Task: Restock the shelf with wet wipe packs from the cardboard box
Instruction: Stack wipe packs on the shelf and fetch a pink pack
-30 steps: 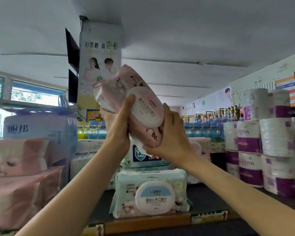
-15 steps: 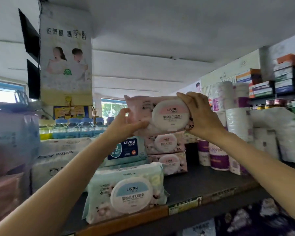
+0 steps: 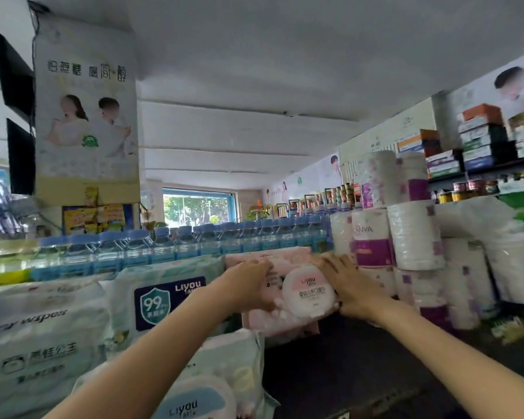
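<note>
The left hand [image 3: 248, 281] held the left end of the pink Liyou wet wipe pack [image 3: 288, 293] and the right hand [image 3: 344, 287] its right end; its long axis ran left-right atop the pink stack, both hands equally near.

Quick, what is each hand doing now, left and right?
Left hand: grips the left end of the pink pack.
Right hand: grips the right end of the same pack.

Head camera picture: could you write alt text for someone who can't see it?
Two bare hands, left and right, hold a pink wet wipe pack on a pink stack on a shop shelf. Toilet paper rolls stand right, water bottles behind.
</note>
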`<action>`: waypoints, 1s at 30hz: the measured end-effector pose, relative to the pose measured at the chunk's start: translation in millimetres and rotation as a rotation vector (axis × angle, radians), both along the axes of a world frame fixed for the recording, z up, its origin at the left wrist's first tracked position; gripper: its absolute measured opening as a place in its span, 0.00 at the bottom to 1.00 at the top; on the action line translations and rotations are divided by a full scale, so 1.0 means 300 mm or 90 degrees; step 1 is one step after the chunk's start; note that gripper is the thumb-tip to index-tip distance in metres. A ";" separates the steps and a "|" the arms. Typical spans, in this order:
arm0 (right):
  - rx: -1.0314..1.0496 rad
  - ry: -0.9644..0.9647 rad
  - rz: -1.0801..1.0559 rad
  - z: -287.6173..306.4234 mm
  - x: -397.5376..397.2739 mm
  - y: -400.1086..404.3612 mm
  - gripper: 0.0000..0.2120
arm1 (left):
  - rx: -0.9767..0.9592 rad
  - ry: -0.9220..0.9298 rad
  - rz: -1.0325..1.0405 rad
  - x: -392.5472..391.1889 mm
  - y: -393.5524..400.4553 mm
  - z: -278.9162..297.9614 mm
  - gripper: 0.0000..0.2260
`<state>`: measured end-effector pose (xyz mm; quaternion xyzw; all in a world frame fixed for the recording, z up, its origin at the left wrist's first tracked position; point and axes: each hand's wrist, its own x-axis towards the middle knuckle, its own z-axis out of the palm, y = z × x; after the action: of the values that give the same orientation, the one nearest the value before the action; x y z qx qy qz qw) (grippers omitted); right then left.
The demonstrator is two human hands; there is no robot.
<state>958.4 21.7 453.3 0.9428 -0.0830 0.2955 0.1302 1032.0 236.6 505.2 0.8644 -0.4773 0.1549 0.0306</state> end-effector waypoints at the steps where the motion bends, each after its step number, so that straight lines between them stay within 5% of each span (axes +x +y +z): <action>1: -0.028 0.009 0.009 -0.002 0.018 -0.011 0.44 | 0.040 -0.001 0.009 0.011 -0.017 -0.006 0.28; 5: -0.147 0.111 0.025 -0.008 0.026 0.006 0.45 | 0.185 0.042 0.080 0.063 -0.070 -0.041 0.30; 10: -0.134 0.236 0.024 -0.068 0.015 0.024 0.55 | 0.288 0.051 0.096 0.050 -0.114 -0.027 0.31; 14: -0.119 0.252 0.043 -0.051 0.005 0.038 0.51 | 0.312 -0.004 0.112 0.019 -0.121 -0.034 0.28; 18: -0.099 0.237 0.032 -0.044 -0.025 0.048 0.43 | 0.256 -0.041 0.089 -0.016 -0.104 -0.045 0.22; 24: -0.003 0.117 -0.022 0.015 -0.210 0.073 0.30 | -0.022 -0.167 -0.053 -0.131 -0.078 -0.004 0.14; 30: 0.116 0.068 -0.139 -0.034 -0.645 0.090 0.25 | 0.008 -0.076 -0.261 -0.418 -0.243 -0.197 0.14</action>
<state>764.8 48.7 443.1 0.9505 -0.2041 0.2201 0.0798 906.7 163.9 446.1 0.7385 -0.6452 0.1936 0.0279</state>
